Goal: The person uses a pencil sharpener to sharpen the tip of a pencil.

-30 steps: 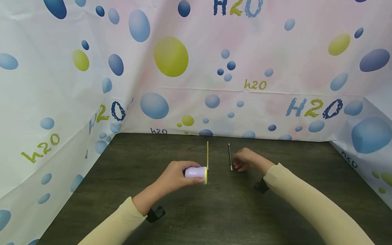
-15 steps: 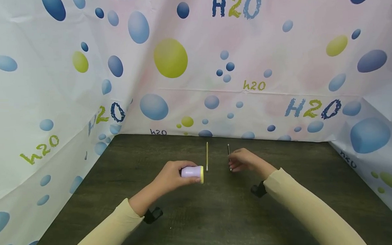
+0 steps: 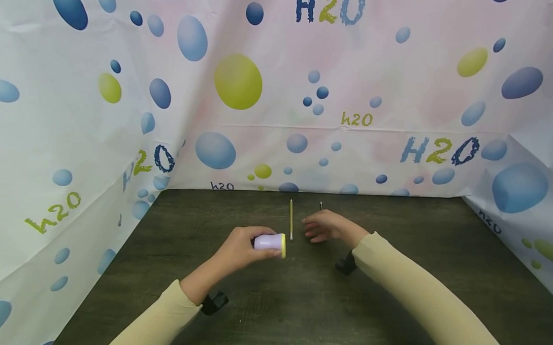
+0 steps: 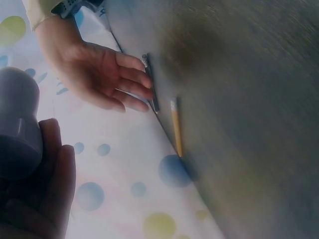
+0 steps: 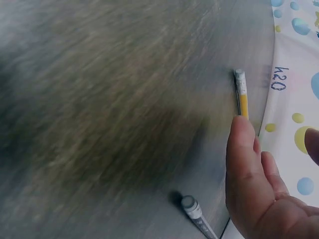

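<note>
In the head view my left hand [image 3: 235,250] grips a small lavender container with a yellow rim [image 3: 269,242], held sideways above the table; the rim faces right. A yellow pencil [image 3: 291,220] lies lengthwise on the table between my hands. My right hand [image 3: 329,225] is just right of it, fingers extended and holding nothing. Behind that hand only the far tip of a dark pencil [image 3: 321,205] shows. Both appear in the right wrist view: the yellow pencil [image 5: 243,102] beyond my fingertips, the dark pencil [image 5: 197,215] below, each with an eraser end.
The dark wood-grain table [image 3: 281,304] ends at a white sheet with coloured bubbles and lettering [image 3: 243,133], which rises behind it and along both sides.
My right hand has moved left, from beside the dark pencil to over it and toward the yellow one, its fingers straightening. The left hand has shifted slightly left with the container.
</note>
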Demonstrator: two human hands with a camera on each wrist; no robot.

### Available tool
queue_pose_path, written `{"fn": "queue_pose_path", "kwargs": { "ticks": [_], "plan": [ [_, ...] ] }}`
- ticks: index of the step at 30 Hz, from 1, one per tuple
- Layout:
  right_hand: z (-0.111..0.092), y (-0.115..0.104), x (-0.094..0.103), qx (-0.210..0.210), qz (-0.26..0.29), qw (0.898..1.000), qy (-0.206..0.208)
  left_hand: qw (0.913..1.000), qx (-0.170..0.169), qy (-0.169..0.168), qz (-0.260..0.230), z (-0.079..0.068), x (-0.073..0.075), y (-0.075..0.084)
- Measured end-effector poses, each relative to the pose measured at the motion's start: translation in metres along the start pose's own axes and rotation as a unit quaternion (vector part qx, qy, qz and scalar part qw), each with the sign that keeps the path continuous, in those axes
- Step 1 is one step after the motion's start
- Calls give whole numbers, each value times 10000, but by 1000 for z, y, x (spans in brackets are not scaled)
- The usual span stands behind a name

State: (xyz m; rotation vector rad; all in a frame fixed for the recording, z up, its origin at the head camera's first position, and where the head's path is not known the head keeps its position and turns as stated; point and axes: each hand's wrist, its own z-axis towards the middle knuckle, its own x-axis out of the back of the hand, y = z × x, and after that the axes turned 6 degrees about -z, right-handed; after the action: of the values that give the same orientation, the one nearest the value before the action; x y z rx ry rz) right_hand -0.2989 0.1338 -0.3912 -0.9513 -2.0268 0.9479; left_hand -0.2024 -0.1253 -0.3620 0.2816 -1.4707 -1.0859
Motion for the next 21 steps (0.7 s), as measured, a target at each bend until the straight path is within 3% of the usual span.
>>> {"fn": "queue_pose_path", "kwargs": {
  "ticks": [21],
  "plan": [
    [31, -14, -16, -112, -131, 9988, 457, 10000, -89, -5, -10, 0, 2, -2]
  ]
}}
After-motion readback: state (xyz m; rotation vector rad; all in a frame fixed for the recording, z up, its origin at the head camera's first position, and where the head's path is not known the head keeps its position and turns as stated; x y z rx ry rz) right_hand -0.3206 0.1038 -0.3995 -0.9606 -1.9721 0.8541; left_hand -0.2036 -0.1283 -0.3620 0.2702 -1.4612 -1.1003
